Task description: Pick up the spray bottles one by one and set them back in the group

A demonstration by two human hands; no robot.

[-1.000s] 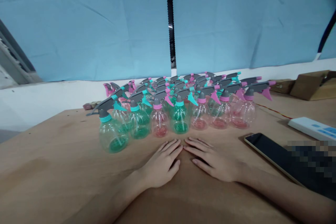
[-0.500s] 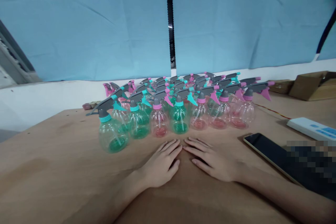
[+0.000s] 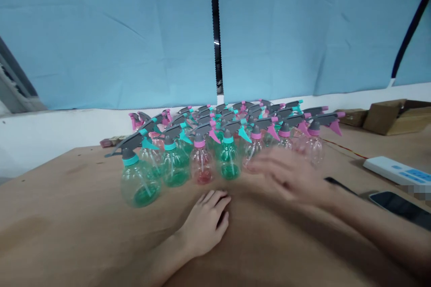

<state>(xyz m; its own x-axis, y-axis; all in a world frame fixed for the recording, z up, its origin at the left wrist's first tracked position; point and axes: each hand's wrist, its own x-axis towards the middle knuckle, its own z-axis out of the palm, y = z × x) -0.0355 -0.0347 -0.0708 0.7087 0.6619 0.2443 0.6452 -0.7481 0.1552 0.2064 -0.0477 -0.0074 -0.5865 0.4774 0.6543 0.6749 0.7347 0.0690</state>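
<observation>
My left hand [image 3: 209,223] lies on the wooden table with loosely bent fingers and nothing in it. Raised off the tabletop, my right hand [image 3: 291,175] is blurred by motion; its fingers look stretched toward the front row of spray bottles, and it appears to hold nothing. It covers the lower parts of bottles with pink collars, among them a clear-pink spray bottle [image 3: 255,145]. Closest to my left hand are a pink spray bottle [image 3: 202,166] and a green spray bottle [image 3: 229,161]. A larger-looking green spray bottle [image 3: 139,184] stands at the front left. All have grey trigger heads.
Several more spray bottles stand packed behind the front row. On the right are a phone [image 3: 402,208], partly behind my right arm, a white power strip [image 3: 399,171] and an open cardboard box [image 3: 397,117]. A blue cloth [image 3: 134,31] hangs behind the table [image 3: 67,197].
My right hand has lifted off the table and moved right and forward, toward the bottles. My left hand stays on the table, its fingers a bit more bent. The view has shifted slightly.
</observation>
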